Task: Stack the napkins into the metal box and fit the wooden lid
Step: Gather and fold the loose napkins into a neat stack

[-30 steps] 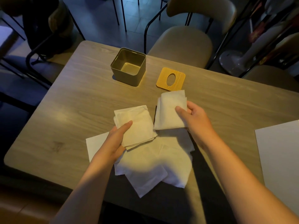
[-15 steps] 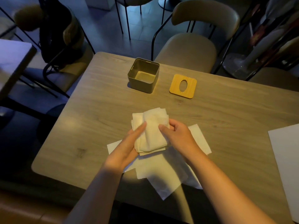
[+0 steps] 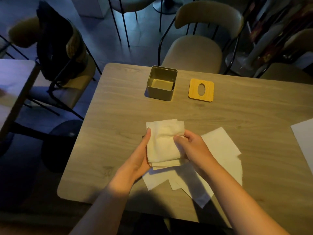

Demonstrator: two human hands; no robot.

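Observation:
A folded stack of white napkins (image 3: 162, 143) is held just above the table between both hands. My left hand (image 3: 137, 160) grips its left edge and underside; my right hand (image 3: 191, 148) pinches its right side. More loose white napkins (image 3: 218, 150) lie flat on the table under and to the right of my hands. The open metal box (image 3: 161, 83) stands empty at the far side of the table. The square wooden lid (image 3: 201, 89) with an oval hole lies flat just right of the box.
The wooden table (image 3: 118, 124) ends close on the left. A white sheet (image 3: 304, 138) lies at the right edge. Chairs (image 3: 193, 51) stand beyond the far side, one at the left with a dark bag (image 3: 55, 43) on it.
My right hand brought its napkins onto the left hand's pile, and both hands now hold one combined stack. The view shifted left, so the box and lid appear farther right.

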